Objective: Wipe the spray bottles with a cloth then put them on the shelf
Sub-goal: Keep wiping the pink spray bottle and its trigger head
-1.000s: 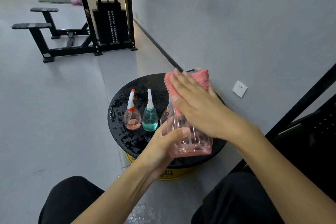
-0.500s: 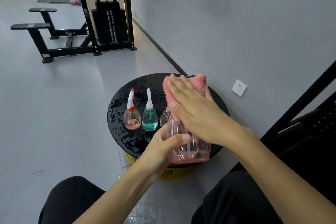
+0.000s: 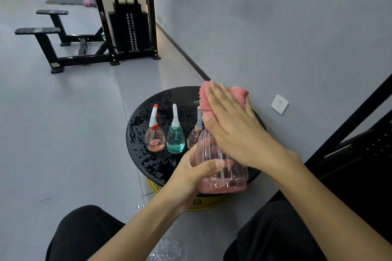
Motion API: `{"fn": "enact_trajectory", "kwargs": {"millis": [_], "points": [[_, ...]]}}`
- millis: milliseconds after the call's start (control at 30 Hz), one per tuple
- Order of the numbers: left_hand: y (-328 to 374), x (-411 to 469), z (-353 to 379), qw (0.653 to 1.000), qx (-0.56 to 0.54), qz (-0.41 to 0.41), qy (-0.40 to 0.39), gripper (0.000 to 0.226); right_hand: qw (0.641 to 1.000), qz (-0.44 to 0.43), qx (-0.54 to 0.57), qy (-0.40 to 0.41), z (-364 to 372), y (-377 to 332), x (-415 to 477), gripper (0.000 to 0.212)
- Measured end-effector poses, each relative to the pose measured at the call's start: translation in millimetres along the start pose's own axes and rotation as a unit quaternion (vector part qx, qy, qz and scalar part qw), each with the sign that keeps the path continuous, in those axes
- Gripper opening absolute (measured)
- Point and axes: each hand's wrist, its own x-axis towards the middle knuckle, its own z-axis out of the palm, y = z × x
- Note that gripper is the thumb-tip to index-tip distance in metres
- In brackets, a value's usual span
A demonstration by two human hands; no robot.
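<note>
My left hand (image 3: pixel 194 174) grips a large clear pink spray bottle (image 3: pixel 224 172) by its body, held above the near edge of a round black stool top (image 3: pixel 148 163). With straight fingers, my right hand (image 3: pixel 233 125) presses a pink cloth (image 3: pixel 214 99) against the bottle's upper part; the bottle's head is hidden under the cloth. On the stool stand a small pink bottle with an orange-tipped nozzle (image 3: pixel 155 135), a teal bottle (image 3: pixel 175 137), and another pinkish bottle (image 3: pixel 195 133) partly behind the held one.
The stool top is wet and sits on a yellow base (image 3: pixel 203 203), close to a grey wall with a white socket (image 3: pixel 280 104). A black rack frame (image 3: pixel 347 121) stands at right. A black gym machine (image 3: pixel 127 23) and benches are farther back on the left.
My right hand and the cloth slid slightly down, then back up over the top of the held bottle. The left hand kept its grip.
</note>
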Motion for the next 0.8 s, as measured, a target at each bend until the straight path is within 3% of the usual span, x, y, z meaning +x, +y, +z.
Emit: {"fn": "enact_trajectory", "kwargs": {"millis": [267, 400, 600, 800], "points": [[-4, -1, 6, 1.0, 0.006, 0.005, -0.018, 0.067, 0.997, 0.061, 0.034, 0.03, -10, 18, 23, 0.058], [-1, 1, 1, 1.0, -0.004, 0.006, -0.01, 0.075, 0.999, 0.011, 0.029, 0.023, -4, 9, 9, 0.06], [-2, 2, -2, 1.0, 0.011, 0.009, -0.002, 0.06, 1.0, -0.014, 0.003, 0.001, 9, -1, -1, 0.069], [-6, 0, 2, 1.0, 0.021, 0.016, -0.01, 0.068, 0.996, 0.032, 0.065, 0.056, -2, 12, 27, 0.054]]}}
